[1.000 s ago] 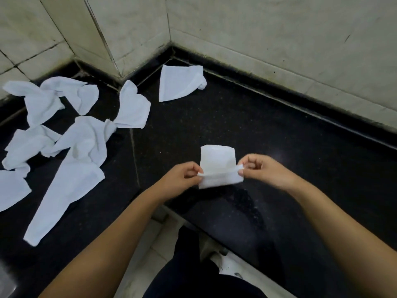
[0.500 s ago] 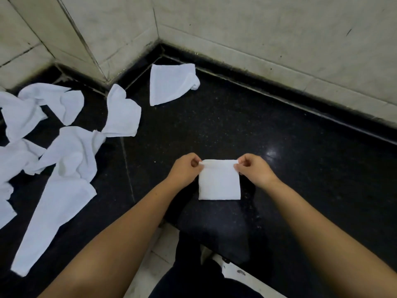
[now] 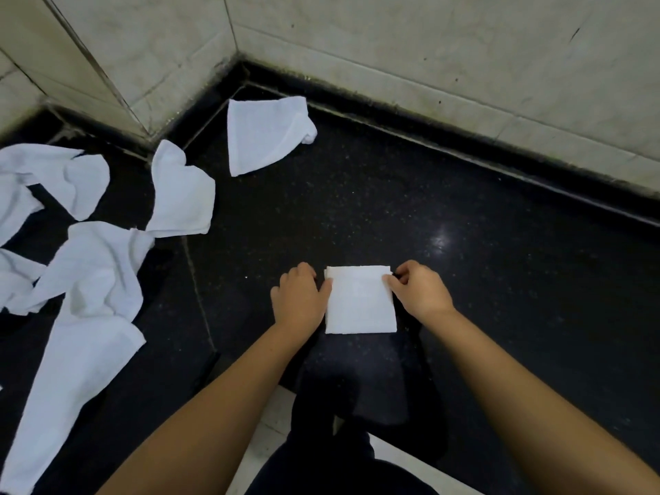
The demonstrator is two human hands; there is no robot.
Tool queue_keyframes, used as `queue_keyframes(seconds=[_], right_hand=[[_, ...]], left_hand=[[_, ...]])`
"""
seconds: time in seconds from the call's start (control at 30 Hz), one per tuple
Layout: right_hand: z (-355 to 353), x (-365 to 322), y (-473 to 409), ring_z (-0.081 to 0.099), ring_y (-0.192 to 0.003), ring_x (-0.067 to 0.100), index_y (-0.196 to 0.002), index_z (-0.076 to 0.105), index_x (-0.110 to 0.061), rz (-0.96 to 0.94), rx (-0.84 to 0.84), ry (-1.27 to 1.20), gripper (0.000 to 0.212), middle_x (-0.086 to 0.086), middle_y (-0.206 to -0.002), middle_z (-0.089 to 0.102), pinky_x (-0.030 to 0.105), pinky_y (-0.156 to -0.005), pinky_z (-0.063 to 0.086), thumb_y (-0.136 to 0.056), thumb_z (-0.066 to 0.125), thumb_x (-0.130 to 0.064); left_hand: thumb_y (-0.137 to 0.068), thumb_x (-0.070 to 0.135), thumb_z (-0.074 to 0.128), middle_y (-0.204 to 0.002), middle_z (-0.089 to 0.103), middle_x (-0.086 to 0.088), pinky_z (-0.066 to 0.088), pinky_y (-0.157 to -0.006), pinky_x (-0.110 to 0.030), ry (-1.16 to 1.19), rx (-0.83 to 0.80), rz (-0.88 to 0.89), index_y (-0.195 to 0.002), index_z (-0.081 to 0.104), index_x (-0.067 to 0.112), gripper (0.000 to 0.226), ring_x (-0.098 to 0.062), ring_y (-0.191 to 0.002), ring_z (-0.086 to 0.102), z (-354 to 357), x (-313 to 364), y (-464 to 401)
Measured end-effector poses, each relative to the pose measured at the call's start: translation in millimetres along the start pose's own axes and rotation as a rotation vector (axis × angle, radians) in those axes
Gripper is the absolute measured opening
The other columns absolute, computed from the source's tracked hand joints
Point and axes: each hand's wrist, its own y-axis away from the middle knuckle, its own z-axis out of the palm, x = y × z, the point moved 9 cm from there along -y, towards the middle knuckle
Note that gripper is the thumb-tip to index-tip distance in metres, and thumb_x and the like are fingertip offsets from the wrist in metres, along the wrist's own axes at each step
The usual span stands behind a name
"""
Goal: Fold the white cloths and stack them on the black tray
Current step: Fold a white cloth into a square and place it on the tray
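The left hand (image 3: 300,298) rests at the left edge of the folded white cloth (image 3: 360,301), thumb touching it, fingers curled, not gripping. The right hand (image 3: 418,291) presses fingertips on the upper right corner; whether it pinches cannot be told. One second ago the cloth was held raised between both hands; it now lies flat as a small square, so this fold is judged complete and ready for stacking. No black tray is visible. The surface is a black speckled countertop (image 3: 464,280); unfolded cloths (image 3: 89,280) lie well apart to the left, another cloth (image 3: 264,134) near the tiled wall corner (image 3: 393,48)
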Motion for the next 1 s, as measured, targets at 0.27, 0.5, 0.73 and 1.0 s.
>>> queue_keyframes(seconds=[0.27, 0.5, 0.73, 1.0], right_hand=[[18, -14, 21, 0.06, -0.098, 0.026, -0.107, 0.057, -0.01, 0.049, -0.03, 0.163, 0.026, 0.008, -0.109, 0.061, 0.035, -0.077, 0.048, -0.091, 0.05, -0.029], [-1, -10, 36, 0.056, -0.083, 0.02, -0.084, 0.054, -0.013, 0.037, -0.003, -0.444, 0.006, 0.003, -0.086, 0.059, 0.029, -0.067, 0.042, -0.086, 0.059, -0.016], [-20, -2, 82, 0.065, -0.079, 0.02, -0.107, 0.062, -0.003, 0.156, -0.318, -1.17, 0.02, 0.009, -0.094, 0.068, 0.031, -0.061, 0.053, -0.088, 0.058, -0.002], [-53, 49, 144, 0.066, -0.08, 0.019, -0.105, 0.065, -0.011, 0.109, -0.107, -1.356, 0.019, 0.007, -0.098, 0.068, 0.03, -0.058, 0.055, -0.09, 0.055, -0.005]], left_hand=[[-0.093, 0.032, 0.052, -0.127, 0.048, -0.007, 0.035, -0.098, -0.04, -0.178, -0.069, -0.099, -0.12, 0.054, 0.014, 0.033, -0.025, -0.12, 0.043, 21, 8, 16], [-0.087, 0.013, 0.059, -0.105, 0.063, -0.01, 0.048, -0.075, -0.033, 0.557, -0.073, -0.215, -0.094, 0.057, 0.011, 0.008, -0.019, -0.088, 0.057, 8, 4, 29], [-0.086, -0.005, 0.057, -0.121, 0.059, -0.014, 0.052, -0.087, -0.039, 1.097, -0.277, -0.211, -0.135, 0.042, 0.004, 0.051, -0.023, -0.099, 0.061, 0, 30, 60], [-0.086, -0.008, 0.055, -0.129, 0.056, -0.011, 0.053, -0.078, -0.034, 1.203, -0.545, -0.105, -0.138, 0.04, 0.005, 0.056, -0.022, -0.103, 0.06, 11, 80, 105]])
